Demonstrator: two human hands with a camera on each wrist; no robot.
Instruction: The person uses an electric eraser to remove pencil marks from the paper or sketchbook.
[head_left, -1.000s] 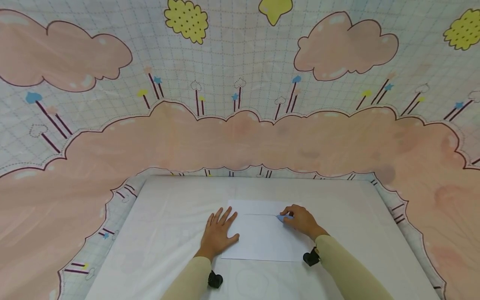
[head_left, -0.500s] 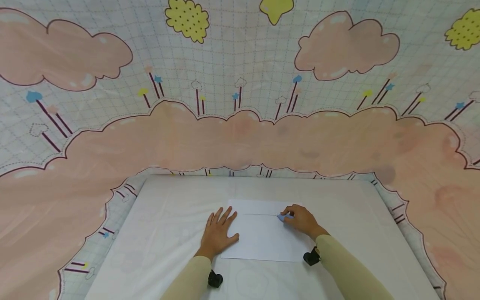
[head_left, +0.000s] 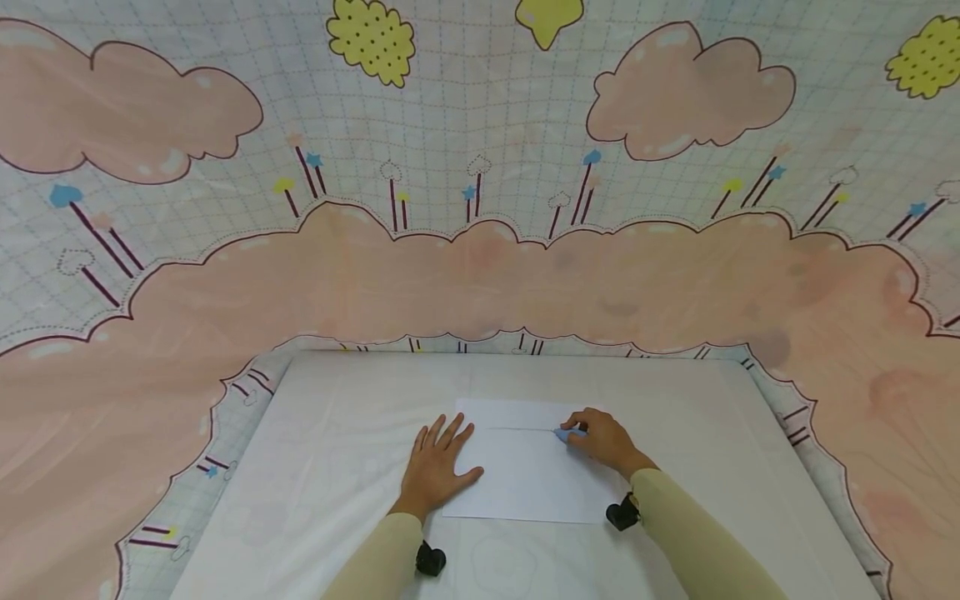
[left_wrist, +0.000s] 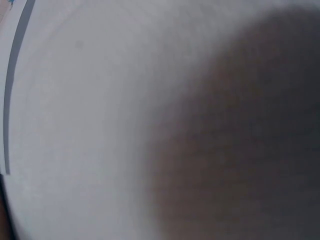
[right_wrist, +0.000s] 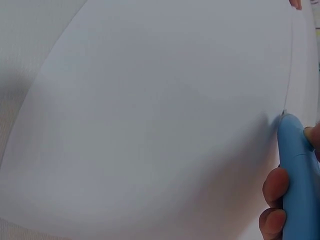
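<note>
A white sheet of paper (head_left: 525,483) lies on the white-covered table. My left hand (head_left: 435,473) rests flat on its left edge, fingers spread and thumb out over the sheet. My right hand (head_left: 606,442) grips a light blue utility knife (right_wrist: 299,170), the thumb on its upper side and fingertips curled along the other. At its rounded nose a small dark tip (right_wrist: 284,113) meets the paper. From that tip a thin straight line (head_left: 517,429) runs left across the upper part of the sheet. The left wrist view shows mostly blurred white surface, with the paper's edge at far left.
The white tabletop (head_left: 345,433) extends around the sheet on all sides. Behind and beside it hangs a cloud-patterned cloth (head_left: 480,283). Dark devices sit at the left wrist (head_left: 431,559) and right wrist (head_left: 622,513).
The left thumb has shifted slightly right over the paper. My right hand and the knife stay almost in the same place at the line's right end.
</note>
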